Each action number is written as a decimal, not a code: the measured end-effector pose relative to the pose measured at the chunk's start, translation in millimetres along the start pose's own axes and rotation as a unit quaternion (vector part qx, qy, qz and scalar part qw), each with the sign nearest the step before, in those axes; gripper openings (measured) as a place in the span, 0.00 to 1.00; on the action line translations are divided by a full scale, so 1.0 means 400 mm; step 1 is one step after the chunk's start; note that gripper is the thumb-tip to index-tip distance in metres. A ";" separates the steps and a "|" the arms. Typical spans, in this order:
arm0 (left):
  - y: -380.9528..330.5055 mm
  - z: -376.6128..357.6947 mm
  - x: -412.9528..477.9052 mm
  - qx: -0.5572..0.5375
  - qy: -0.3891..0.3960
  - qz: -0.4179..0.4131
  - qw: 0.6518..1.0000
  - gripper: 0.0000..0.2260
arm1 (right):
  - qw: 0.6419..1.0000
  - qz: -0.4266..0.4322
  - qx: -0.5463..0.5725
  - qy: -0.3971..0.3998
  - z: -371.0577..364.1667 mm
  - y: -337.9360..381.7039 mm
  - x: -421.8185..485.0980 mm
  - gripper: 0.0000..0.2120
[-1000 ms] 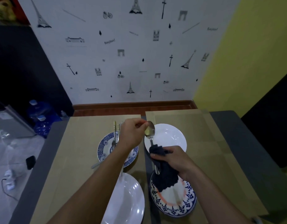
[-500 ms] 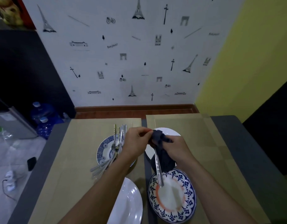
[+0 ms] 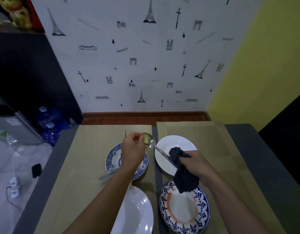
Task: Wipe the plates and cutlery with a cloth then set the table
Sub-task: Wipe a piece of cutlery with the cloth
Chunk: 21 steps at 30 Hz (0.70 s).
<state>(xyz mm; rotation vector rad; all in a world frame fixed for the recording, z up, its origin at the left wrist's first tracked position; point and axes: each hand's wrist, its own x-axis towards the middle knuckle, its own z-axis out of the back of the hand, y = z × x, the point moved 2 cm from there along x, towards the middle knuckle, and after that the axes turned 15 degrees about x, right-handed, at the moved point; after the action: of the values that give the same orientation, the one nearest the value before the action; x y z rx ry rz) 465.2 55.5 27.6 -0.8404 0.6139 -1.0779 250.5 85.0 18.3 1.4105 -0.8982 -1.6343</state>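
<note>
Four plates lie on the desk (image 3: 264, 157), two on each of the two tan mats that cover it. On the left mat (image 3: 88, 157) a blue patterned plate (image 3: 112, 159) sits at the far side with a bundle of cutlery (image 3: 107, 176) lying across it, handles poking out over its near left rim; a plain white plate (image 3: 137, 211) sits closer to the person. On the right mat (image 3: 213, 135) a white plate (image 3: 176, 141) lies at the far side, and a plate with a blue border and an orange ring (image 3: 201, 215) lies at the near side.

The spoon (image 3: 148, 140) is held in the air above the gap between the two far plates, its bowl toward the wall and its handle slanting down to the right. The left hand (image 3: 132, 149) hovers over the blue patterned plate, and its fingers (image 3: 137, 136) pinch the rim of the spoon's bowl. The right hand (image 3: 194, 162) has its fingers clenched round a dark blue cloth (image 3: 184, 179), which is bunched about the spoon's handle; the loose end of the cloth hangs down over the far edge of the orange-ringed plate.

Beyond the desk stands a white wall with Eiffel Tower stickers (image 3: 149, 12). On the floor at left stand two blue water bottles (image 3: 49, 119).
</note>
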 end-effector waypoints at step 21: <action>0.006 -0.061 -0.086 -0.098 0.161 0.100 0.977 0.07 | 0.953 -0.030 0.300 -0.006 -0.115 0.017 -0.032 0.12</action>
<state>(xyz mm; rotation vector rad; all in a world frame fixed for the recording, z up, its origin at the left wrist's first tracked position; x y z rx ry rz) 434.6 81.1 13.1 -0.7591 1.0701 -0.9870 297.9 92.6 24.0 1.8426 -1.4529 -1.4719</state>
